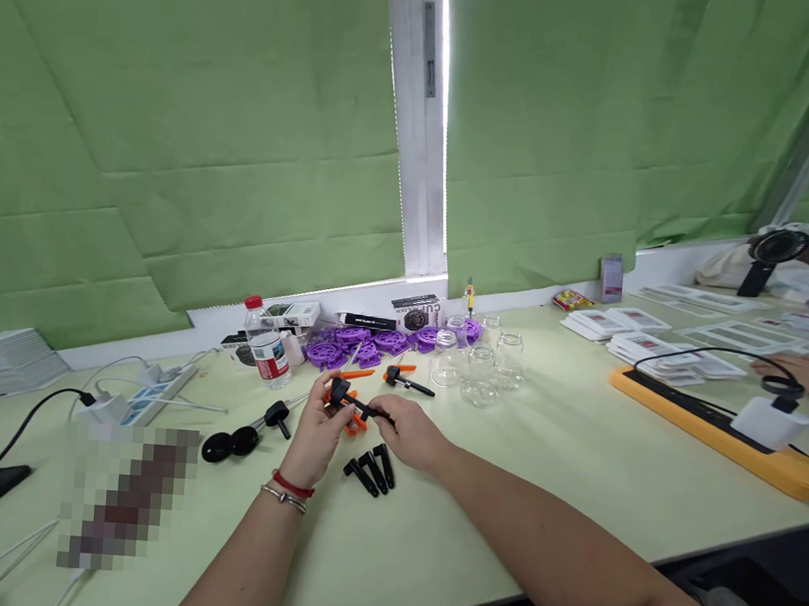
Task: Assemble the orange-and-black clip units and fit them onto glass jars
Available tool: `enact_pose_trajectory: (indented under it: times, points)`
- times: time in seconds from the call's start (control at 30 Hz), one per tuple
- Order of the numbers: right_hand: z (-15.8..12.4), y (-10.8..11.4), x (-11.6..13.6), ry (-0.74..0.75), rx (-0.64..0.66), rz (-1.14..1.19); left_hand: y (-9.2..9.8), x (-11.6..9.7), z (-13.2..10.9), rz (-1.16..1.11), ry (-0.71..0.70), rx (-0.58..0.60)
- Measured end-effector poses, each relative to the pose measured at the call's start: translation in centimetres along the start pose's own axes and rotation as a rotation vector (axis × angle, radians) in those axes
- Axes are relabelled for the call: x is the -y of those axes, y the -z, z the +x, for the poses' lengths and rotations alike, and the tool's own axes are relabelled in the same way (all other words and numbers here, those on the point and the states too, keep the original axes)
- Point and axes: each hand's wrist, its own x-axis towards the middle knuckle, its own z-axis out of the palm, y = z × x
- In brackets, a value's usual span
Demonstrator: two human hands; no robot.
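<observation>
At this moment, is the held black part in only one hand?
No, the left hand and the right hand both hold the black part.

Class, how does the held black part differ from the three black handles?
The part is in the left hand and right hand; the handles lie on the table. The part has a wide round head; the handles are slim and L-shaped. Both are black.

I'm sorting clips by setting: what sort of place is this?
Probably a small workshop with a shared table: purple parts and glass jars are grouped there, and another person's hand shows at right.
</observation>
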Motion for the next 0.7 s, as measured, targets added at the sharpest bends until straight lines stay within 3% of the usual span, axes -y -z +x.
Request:
enact_pose_trajectory:
  times: [0.4, 0.7]
  points:
    - [-0.2, -0.9, -0.4, -0.027, -0.052, 0.021, 0.2, 1.9, 0.6, -0.166, 0.052, -0.056]
    - [-0.4, -0.7, -0.5, -0.036, -0.005, 0.093, -0.2, 2.1, 0.7, -0.147, 0.036, -0.099]
